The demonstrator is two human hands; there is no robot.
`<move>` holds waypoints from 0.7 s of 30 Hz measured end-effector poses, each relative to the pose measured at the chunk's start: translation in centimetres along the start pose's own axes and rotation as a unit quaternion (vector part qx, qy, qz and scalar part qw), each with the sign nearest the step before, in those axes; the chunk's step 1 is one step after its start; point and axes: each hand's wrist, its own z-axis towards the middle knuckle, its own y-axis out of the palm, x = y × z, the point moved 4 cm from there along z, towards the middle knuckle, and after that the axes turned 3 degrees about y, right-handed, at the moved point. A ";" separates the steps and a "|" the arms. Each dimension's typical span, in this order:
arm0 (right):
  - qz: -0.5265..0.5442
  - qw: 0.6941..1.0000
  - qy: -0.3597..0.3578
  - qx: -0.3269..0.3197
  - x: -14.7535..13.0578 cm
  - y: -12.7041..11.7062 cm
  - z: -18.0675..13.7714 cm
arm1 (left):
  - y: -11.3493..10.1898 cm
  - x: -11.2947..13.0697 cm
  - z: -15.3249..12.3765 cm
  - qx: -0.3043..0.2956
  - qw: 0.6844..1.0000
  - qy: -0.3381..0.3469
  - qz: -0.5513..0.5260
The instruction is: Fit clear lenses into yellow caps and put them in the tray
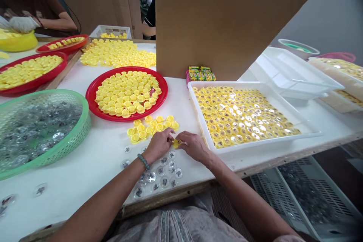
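Both hands meet over the white table, around one small yellow round piece (177, 143). My right hand (193, 144) pinches it between thumb and fingers. My left hand (160, 143) has its fingers bent together at the piece's left edge; whether they grip it too is partly hidden. Just beyond lie several loose yellow round pieces (153, 125). Below the hands several clear discs with dark printed figures (163, 182) are scattered on the table. To the right, a white tray (307, 133) holds rows of yellow pieces with shiny printed tops.
A red plate (91, 100) of yellow pieces stands ahead; a green basket (70, 136) of clear discs is at left. Small boxes (202, 74) sit against a cardboard panel (212, 22). Crates (286, 193) stand below the right edge. A gloved co-worker (42, 7) sits far left.
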 end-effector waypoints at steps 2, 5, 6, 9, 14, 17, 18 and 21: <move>-0.008 1.000 -0.020 -0.009 -0.1 0.1 0.0 | 0.1 -0.2 0.0 0.007 1.000 -0.011 -0.014; -0.038 0.998 -0.037 -0.021 -0.2 0.5 0.1 | 0.2 -0.4 -0.2 0.015 0.999 -0.023 -0.022; -0.048 0.998 -0.041 -0.021 -0.2 0.6 0.1 | 0.2 -0.5 -0.3 0.017 0.999 -0.024 -0.022; -0.080 0.995 -0.055 -0.013 -0.3 0.9 -0.1 | 0.3 -0.5 -0.4 0.022 1.000 -0.018 -0.009; -0.126 0.989 -0.071 -0.006 -1.0 0.9 -0.6 | 0.3 -0.3 -0.4 0.025 0.999 -0.016 0.020; -0.129 0.990 -0.064 0.017 -1.3 0.7 -1.0 | -0.2 0.0 -1.0 0.006 0.999 -0.009 0.033; -0.125 0.990 -0.062 0.029 -1.2 0.8 -1.2 | -0.6 0.1 -1.4 0.004 0.999 -0.004 0.040; -0.101 0.991 -0.050 0.073 -0.7 1.0 -1.5 | -2.5 0.2 -3.3 0.029 0.995 0.017 0.091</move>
